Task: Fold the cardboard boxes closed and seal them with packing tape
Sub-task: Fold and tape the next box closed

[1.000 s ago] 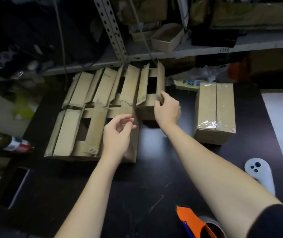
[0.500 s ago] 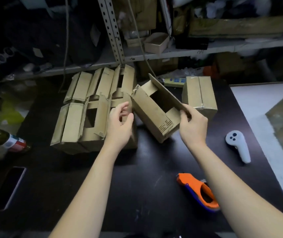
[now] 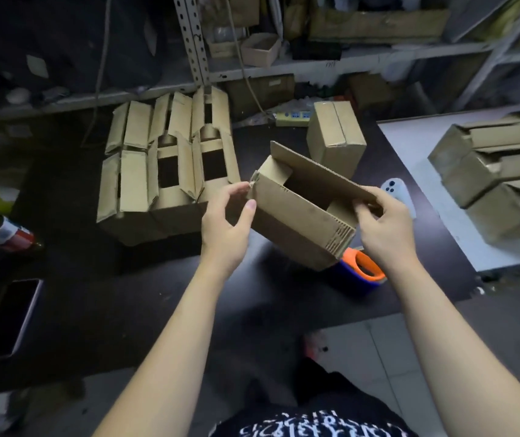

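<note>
Grip: my left hand (image 3: 225, 225) and right hand (image 3: 385, 228) pinch the ends of the open box (image 3: 299, 216), held tilted with its flaps unfolded.
Tape dispenser (image 3: 363, 269): untouched beneath it.
Left: the unclosed boxes (image 3: 164, 165) behind.
Done: one closed box (image 3: 336, 137), farthest.

A matt black counter (image 3: 110, 310) fills the middle of the dim room. A white-topped counter (image 3: 426, 165) stands just beside it on the right. Behind both runs a grey metal shelving rack (image 3: 363, 59) with a pale perforated upright post (image 3: 191, 39), its shelves crowded and in shadow. Below the near edge lies a floor of pale grey tiles (image 3: 363, 348). The light is weak, brightest at the right.
</note>
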